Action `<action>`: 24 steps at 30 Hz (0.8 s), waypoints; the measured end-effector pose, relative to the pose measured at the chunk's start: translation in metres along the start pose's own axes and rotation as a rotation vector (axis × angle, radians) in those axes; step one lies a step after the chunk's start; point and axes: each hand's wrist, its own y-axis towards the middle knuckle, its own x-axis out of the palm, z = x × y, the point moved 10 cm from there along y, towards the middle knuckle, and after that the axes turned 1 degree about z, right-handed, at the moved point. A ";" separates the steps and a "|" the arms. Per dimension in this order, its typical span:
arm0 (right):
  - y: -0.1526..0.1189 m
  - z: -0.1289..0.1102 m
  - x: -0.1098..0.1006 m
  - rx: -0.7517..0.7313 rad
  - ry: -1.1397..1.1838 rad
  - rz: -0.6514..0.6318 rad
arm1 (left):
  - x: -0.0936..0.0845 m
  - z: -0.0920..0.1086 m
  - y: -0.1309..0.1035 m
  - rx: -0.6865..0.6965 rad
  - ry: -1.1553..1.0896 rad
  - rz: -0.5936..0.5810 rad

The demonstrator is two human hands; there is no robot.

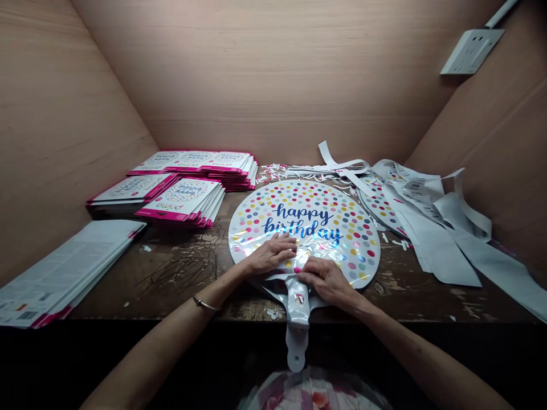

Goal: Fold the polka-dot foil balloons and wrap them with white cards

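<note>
A round, flat foil balloon (294, 196) with coloured dots and "happy birthday" lettering lies on the table in front of me, its tail (296, 341) hanging over the front edge. My left hand (273, 254) rests on the lower left of the foil, fingers stretched out flat. To the right of the tail, my right hand (327, 279) has its fingers curled and pressed together on the balloon's lower part, by the neck. The fingertips of this hand are partly hidden. More foil shows beneath the lower edge of the top balloon.
Stacks of pink-edged printed packets (179, 199) stand at the left. Nearer me lies a pile of flat printed sleeves (72, 267). White paper strips (444, 245) cover another dotted balloon (387, 210) at the right. Paper scraps (277, 172) litter the back. A socket (472, 51) hangs upper right.
</note>
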 end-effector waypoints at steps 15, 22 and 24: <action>0.026 0.035 0.002 0.354 0.216 -0.162 | 0.012 0.029 -0.018 0.002 0.350 0.000; 0.025 0.029 -0.001 0.349 0.338 -0.233 | -0.010 0.016 -0.017 -0.195 0.138 0.139; 0.022 0.019 -0.008 0.287 0.373 -0.240 | -0.014 0.012 -0.018 -0.241 0.138 0.222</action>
